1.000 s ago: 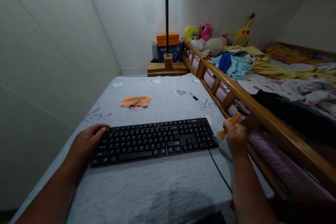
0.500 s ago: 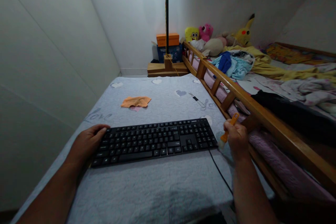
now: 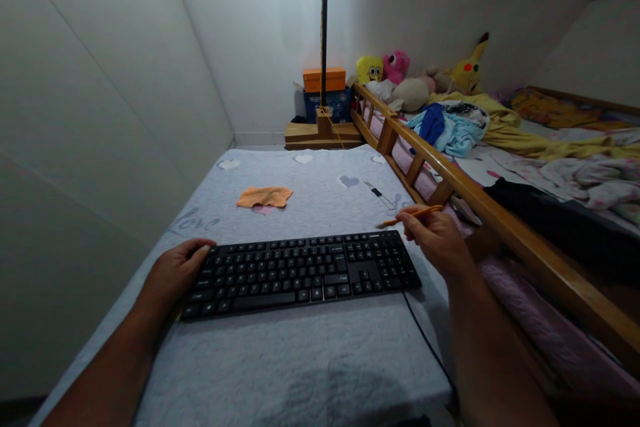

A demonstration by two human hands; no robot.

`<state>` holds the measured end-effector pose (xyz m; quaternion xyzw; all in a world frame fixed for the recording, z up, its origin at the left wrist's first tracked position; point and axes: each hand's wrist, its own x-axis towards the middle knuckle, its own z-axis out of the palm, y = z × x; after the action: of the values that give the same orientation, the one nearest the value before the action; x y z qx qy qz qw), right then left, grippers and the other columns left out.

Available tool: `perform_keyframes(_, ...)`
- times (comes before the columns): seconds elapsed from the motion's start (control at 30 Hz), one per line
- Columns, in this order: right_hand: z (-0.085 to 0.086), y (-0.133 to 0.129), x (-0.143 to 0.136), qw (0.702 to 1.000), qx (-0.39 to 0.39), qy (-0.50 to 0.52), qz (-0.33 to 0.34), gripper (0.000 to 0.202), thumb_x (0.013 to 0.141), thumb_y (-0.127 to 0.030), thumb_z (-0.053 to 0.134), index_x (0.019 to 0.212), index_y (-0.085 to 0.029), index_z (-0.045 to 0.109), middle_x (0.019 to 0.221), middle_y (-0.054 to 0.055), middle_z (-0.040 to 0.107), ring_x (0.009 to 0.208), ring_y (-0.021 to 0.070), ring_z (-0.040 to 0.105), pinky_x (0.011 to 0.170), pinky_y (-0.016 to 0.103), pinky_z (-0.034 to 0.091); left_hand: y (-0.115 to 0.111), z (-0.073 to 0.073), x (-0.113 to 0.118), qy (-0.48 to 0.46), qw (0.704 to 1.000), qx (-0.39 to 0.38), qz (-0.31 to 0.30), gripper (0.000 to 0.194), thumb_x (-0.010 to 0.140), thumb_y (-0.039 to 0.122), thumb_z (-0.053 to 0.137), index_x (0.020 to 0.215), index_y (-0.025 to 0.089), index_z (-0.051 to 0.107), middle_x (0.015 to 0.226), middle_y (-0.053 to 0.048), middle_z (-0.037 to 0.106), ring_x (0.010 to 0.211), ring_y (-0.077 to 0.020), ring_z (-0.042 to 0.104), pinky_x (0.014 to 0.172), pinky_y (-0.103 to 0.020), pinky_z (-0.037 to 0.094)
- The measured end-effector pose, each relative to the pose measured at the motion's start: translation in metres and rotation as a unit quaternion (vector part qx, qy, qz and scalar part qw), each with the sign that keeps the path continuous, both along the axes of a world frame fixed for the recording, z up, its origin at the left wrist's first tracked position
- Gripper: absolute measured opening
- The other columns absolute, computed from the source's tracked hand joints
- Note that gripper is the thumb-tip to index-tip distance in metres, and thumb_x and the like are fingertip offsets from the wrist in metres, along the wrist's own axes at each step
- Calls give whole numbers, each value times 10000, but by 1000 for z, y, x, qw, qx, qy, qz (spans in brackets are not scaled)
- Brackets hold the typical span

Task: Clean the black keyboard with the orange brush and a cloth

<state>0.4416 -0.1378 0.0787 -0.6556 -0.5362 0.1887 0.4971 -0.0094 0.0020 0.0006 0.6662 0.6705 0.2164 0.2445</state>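
A black keyboard (image 3: 300,273) lies on the pale blue quilted cover (image 3: 300,360), its far-row side away from me. My left hand (image 3: 177,273) is closed round its left end, thumb on the top edge. In my right hand (image 3: 433,237) is a small brush (image 3: 423,212) with an orange handle, pinched between thumb and fingers. Its bristles point left, just beyond the far right corner of the keyboard; whether they touch it I cannot tell. The keyboard's cable (image 3: 425,333) runs from the near right side toward me.
An orange cloth (image 3: 265,197) lies beyond the keyboard, and a thin wire tool with a black grip (image 3: 377,193) lies farther right. A wooden rail (image 3: 450,170) borders the right side, with a bed of clothes behind it. White cabinet doors (image 3: 100,147) stand at left.
My right hand has moved up and left with the brush, from beside the keyboard's right end to its far right corner. The brush has turned flatter. My left hand stays on the keyboard.
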Motion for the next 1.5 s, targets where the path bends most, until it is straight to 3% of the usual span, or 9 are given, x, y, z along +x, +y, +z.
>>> perform_keyframes(0.23, -24, 5, -7, 1000, -14, 18, -8, 263, 873, -412, 576, 739, -188, 611, 534, -34, 518, 515, 137, 502, 524, 260, 400, 1, -2, -2, -2, 1000, 7, -6, 444, 830, 501, 494, 1040, 180, 717, 1031, -76, 760, 954, -267, 687, 774, -305, 504)
perform_keyframes(0.47, -44, 9, 0, 999, -13, 45, -22, 295, 903, -457, 547, 761, -200, 569, 549, -46, 507, 512, 129, 485, 526, 251, 388, -1, 1, 1, 6, 1000, 7, -2, 427, 827, 488, 492, 1019, 184, 722, 1010, -64, 756, 958, -262, 677, 794, -305, 491)
perform_keyframes(0.67, -43, 11, -2, 998, -34, -26, -39, 311, 888, -481, 528, 777, -197, 589, 552, -31, 527, 523, 154, 510, 531, 264, 395, -1, 2, 2, -2, 1000, -6, -2, 428, 830, 488, 497, 1041, 183, 710, 1011, -67, 754, 958, -260, 677, 790, -305, 489)
perform_keyframes(0.8, -42, 11, 2, 991, -2, -105, -88, 286, 875, -442, 514, 749, -205, 613, 647, 19, 620, 673, 209, 596, 652, 302, 438, -1, 1, 1, 5, 1000, -4, -5, 443, 835, 487, 485, 1057, 176, 709, 1048, -81, 752, 989, -269, 675, 781, -307, 493)
perform_keyframes(0.9, -41, 9, 2, 988, 18, -102, -115, 281, 876, -441, 507, 747, -210, 603, 658, 16, 625, 671, 208, 595, 670, 309, 440, -1, 2, 1, 3, 1000, -4, -5, 447, 833, 492, 485, 1059, 178, 709, 1052, -76, 755, 977, -265, 680, 762, -298, 498)
perform_keyframes(1.03, -42, 10, -4, 995, 3, -56, -82, 302, 900, -463, 490, 759, -212, 583, 628, -5, 595, 609, 183, 568, 621, 289, 432, -1, 2, 1, 4, 1000, -1, -3, 438, 829, 491, 489, 1043, 184, 717, 1001, -62, 763, 940, -255, 688, 769, -293, 502)
perform_keyframes(1.13, -44, 12, -6, 994, -11, -85, -72, 298, 893, -463, 494, 774, -211, 598, 640, 5, 615, 632, 198, 589, 634, 295, 436, 0, 1, 0, 11, 1000, 11, -11, 436, 824, 496, 487, 1021, 189, 726, 993, -61, 764, 933, -256, 690, 796, -301, 506)
perform_keyframes(1.3, -45, 12, -2, 981, 1, -161, -111, 299, 888, -458, 470, 768, -217, 599, 655, 33, 637, 690, 240, 625, 669, 321, 427, 1, -2, -2, -3, 1000, 26, -9, 415, 800, 504, 505, 981, 213, 739, 953, -47, 770, 890, -250, 696, 778, -294, 519)
perform_keyframes(1.5, -43, 11, -9, 987, 11, -135, -88, 304, 899, -467, 474, 745, -226, 576, 621, 16, 626, 633, 215, 613, 624, 297, 435, 3, -4, -2, 3, 999, 37, -6, 383, 795, 492, 509, 949, 227, 739, 957, -44, 770, 912, -251, 696, 784, -288, 518)
